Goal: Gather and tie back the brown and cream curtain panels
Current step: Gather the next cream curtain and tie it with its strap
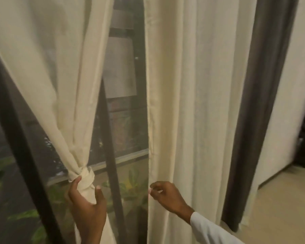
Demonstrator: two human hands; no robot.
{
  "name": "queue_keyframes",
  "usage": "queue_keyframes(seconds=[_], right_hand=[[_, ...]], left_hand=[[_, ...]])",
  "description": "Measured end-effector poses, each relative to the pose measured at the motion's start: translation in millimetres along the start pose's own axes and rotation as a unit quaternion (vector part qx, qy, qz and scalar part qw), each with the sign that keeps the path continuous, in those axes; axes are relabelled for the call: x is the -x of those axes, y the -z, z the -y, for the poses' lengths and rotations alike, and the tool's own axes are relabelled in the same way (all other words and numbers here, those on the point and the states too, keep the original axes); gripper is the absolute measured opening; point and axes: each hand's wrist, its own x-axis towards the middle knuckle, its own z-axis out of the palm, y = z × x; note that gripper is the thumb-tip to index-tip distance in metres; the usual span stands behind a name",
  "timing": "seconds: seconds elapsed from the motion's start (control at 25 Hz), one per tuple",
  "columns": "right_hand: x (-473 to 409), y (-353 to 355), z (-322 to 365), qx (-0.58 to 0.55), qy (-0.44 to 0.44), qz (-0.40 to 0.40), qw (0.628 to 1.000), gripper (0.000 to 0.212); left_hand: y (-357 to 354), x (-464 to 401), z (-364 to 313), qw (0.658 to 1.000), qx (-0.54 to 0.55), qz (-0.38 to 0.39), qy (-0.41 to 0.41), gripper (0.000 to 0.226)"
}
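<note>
- Left cream panel [48,76] gathered and knotted on itself; knot [85,175] low in view, in front of the window frame [111,155].
- Left hand [85,199] cupped under the knot, fingers and thumb loosely curved round the fabric tail just below it; grip light, not clamped.
- Right hand [165,194] at the inner hem of the right cream panel [192,103], fingers curled, appearing to pinch the edge; exact contact blurred.
- Right cream panel hanging full and loose, not yet gathered. Brown panel [250,120] just behind and to the right of it, also hanging free, beside the white wall [298,85].
- Judged step: left knot about finished, gathering of the right side just starting.
- To do well: check that the left knot holds before letting go; snug it if it sags.
- On the right, take hold of the hem more fully than a fingertip pinch, then sweep the fabric sideways in folds toward the wall, collecting the brown panel with the cream so that both end in one bundle.
- Gather at about the level of the left knot, for matching drape.
- Risk: thin fabric slipping out of a small pinch; loose folds escaping before the tie is made.
- Plants [130,182] visible outside through the glass; no bearing on the step.
</note>
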Motion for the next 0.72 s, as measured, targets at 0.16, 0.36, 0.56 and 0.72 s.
queue_keyframes(seconds=[0.16,0.36,0.56,0.72], right_hand=[[4,59,-17,0.017,-0.031,-0.074,0.997,0.031],[-16,96,-27,-0.004,-0.034,-0.119,0.992,0.015],[-64,121,-43,-0.017,0.001,-0.119,0.993,0.018],[-112,152,-64,-0.023,0.061,-0.093,0.994,0.019]], left_hand=[[-43,30,-19,0.994,0.04,0.098,0.011,0.054],[-82,44,-40,0.981,0.035,0.19,-0.015,0.043],[-146,42,-70,0.976,0.015,0.215,-0.039,0.031],[-218,35,-81,0.977,0.002,0.206,-0.048,0.03]])
